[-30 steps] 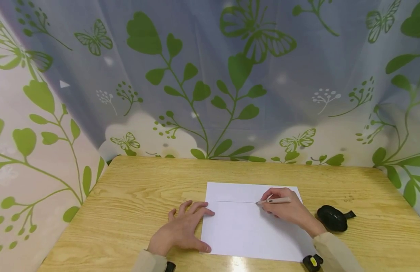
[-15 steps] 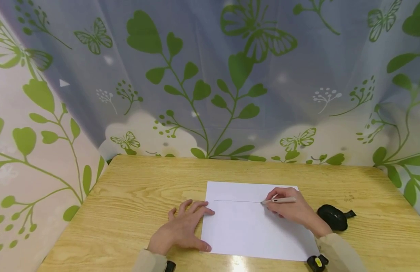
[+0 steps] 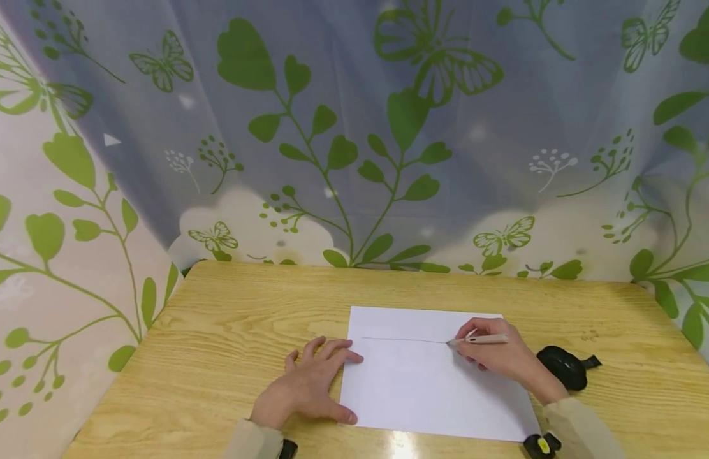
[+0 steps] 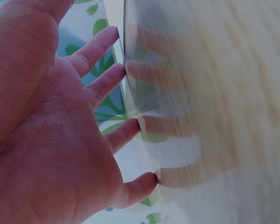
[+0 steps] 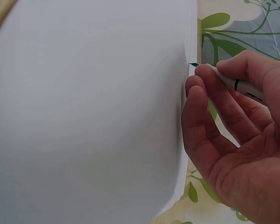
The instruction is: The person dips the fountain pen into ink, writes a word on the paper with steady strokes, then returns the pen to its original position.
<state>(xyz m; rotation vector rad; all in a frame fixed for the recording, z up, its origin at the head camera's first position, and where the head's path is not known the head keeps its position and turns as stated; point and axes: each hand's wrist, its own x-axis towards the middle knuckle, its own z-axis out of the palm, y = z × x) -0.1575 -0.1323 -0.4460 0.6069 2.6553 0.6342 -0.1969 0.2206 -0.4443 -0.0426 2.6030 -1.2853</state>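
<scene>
A white sheet of paper (image 3: pixel 429 389) lies on the wooden table, with a thin dark line (image 3: pixel 402 339) running across its upper part. My right hand (image 3: pixel 495 350) pinches a light-coloured pen (image 3: pixel 485 339) between thumb and fingers. The dark pen tip sits on the paper at the line's right end. In the right wrist view the pen (image 5: pixel 247 87) slants up from the page, its rear part hidden by the hand. My left hand (image 3: pixel 311 386) rests spread at the sheet's left edge, thumb and index fingertip on the paper. In the left wrist view its fingertips (image 4: pixel 147 182) touch the glossy tabletop.
A black rounded object with a short tab (image 3: pixel 562 368) lies on the table (image 3: pixel 245 306) just right of the right wrist. Behind the table's far edge hangs a curtain (image 3: pixel 354 159) printed with green leaves and butterflies. Black wrist straps show at both cuffs.
My right hand has moved a little to the right with the pen, and the drawn line has grown longer behind the tip. The left hand has stayed in place.
</scene>
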